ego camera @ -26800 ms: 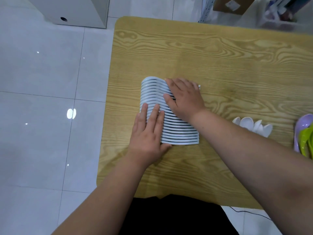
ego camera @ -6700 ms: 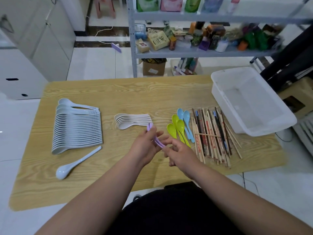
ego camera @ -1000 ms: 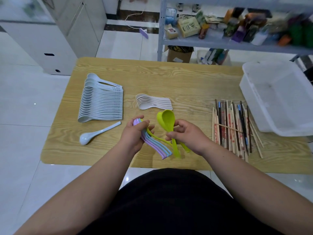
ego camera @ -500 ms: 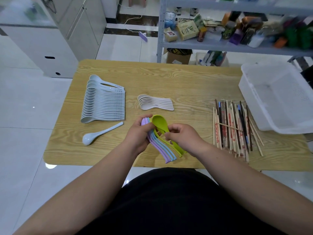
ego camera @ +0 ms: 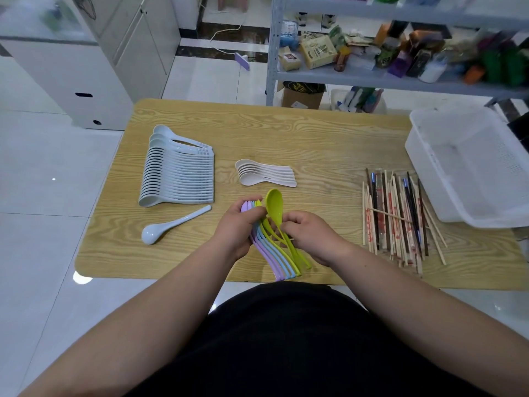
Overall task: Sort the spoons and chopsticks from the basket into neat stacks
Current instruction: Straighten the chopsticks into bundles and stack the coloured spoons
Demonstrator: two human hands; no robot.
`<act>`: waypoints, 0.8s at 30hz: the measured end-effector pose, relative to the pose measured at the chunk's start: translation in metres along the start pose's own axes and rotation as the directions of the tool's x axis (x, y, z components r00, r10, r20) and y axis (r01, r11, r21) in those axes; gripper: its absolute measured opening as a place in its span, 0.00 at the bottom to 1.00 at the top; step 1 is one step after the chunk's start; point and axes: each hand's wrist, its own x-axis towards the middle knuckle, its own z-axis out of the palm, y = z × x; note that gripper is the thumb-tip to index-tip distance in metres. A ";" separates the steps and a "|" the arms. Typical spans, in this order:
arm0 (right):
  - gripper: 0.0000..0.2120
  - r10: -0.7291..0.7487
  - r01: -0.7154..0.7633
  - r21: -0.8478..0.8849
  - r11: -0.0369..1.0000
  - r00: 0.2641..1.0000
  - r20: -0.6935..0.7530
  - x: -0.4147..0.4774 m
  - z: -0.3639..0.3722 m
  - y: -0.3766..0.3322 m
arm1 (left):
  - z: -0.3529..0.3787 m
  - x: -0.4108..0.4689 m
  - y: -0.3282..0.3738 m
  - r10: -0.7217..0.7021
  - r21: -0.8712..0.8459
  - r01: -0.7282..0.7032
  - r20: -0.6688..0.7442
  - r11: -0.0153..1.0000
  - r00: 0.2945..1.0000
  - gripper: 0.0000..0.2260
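My left hand (ego camera: 237, 229) grips a nested bundle of coloured spoons (ego camera: 273, 257), purple, blue and green, above the table's near edge. My right hand (ego camera: 310, 234) pinches the handle of a green spoon (ego camera: 274, 202) and holds it against the bundle's right side, bowl up. A long row of pale blue spoons (ego camera: 181, 174) lies at the left, with one loose pale blue spoon (ego camera: 171, 226) in front of it. A small stack of cream spoons (ego camera: 264, 173) lies mid-table. Chopsticks (ego camera: 398, 216) lie in a loose pile at the right, beside the white basket (ego camera: 469, 164).
The wooden table (ego camera: 315, 138) ends just before my body. Behind it stands a grey metal shelf rack (ego camera: 270, 53) full of boxes and bottles. A white cabinet (ego camera: 71, 81) stands on the tiled floor at the far left.
Over the last second my right hand has brought the green spoon against the bundle in my left hand. Both hands have stayed above the table's near edge.
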 end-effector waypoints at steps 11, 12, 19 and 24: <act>0.14 0.065 -0.025 0.228 0.973 0.984 -0.168 0.007 -0.015 -0.014 | -0.007 -0.002 0.010 0.010 -0.058 -0.010 0.010 0.998 1.000 0.13; 0.14 0.058 -0.033 0.170 0.985 0.988 -0.142 0.006 -0.013 -0.013 | -0.005 -0.001 0.011 0.012 -0.063 -0.011 0.019 0.998 1.000 0.12; 0.08 -0.036 0.024 -0.102 0.994 0.992 -0.117 0.004 -0.004 -0.005 | 0.008 0.000 0.012 0.053 -0.039 -0.052 0.034 0.998 0.998 0.11; 0.03 -0.089 0.081 -0.097 0.992 0.993 -0.080 0.000 -0.006 -0.002 | 0.011 -0.001 0.008 0.051 -0.031 -0.049 0.070 0.998 0.996 0.12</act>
